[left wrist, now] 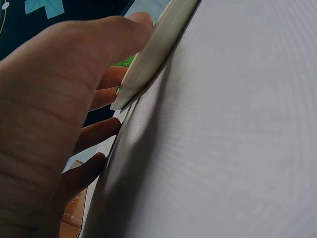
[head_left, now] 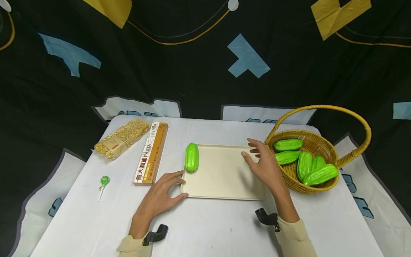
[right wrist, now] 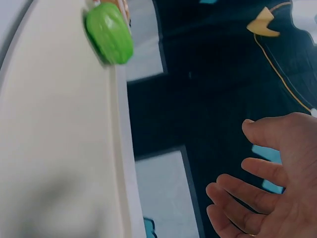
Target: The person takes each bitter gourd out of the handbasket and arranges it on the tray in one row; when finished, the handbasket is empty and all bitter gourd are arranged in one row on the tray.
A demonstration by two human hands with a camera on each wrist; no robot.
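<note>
A cream rectangular tray point(head_left: 224, 178) lies on the table between the hands. Along its left end rests one bright green, cucumber-like vegetable point(head_left: 192, 157). My left hand point(head_left: 160, 192) is at the tray's near-left corner, fingers spread and fairly straight; in the left wrist view the thumb point(left wrist: 133, 32) lies right at the tray rim point(left wrist: 158, 49). Over the tray's right end hovers my right hand point(head_left: 264, 164), holding nothing, its fingers loosely bent. Beside it stands a wicker basket point(head_left: 332, 151) with a tall handle, in which several similar green vegetables point(head_left: 303, 166) lie.
At the left are a brown-and-white pasta box point(head_left: 151, 153), a clear bag of yellow kernels point(head_left: 123, 137) and a green-wrapped lollipop point(head_left: 104, 181). A white cloth covers the table point(head_left: 205, 228); a black curtain point(head_left: 179, 71) hangs behind it.
</note>
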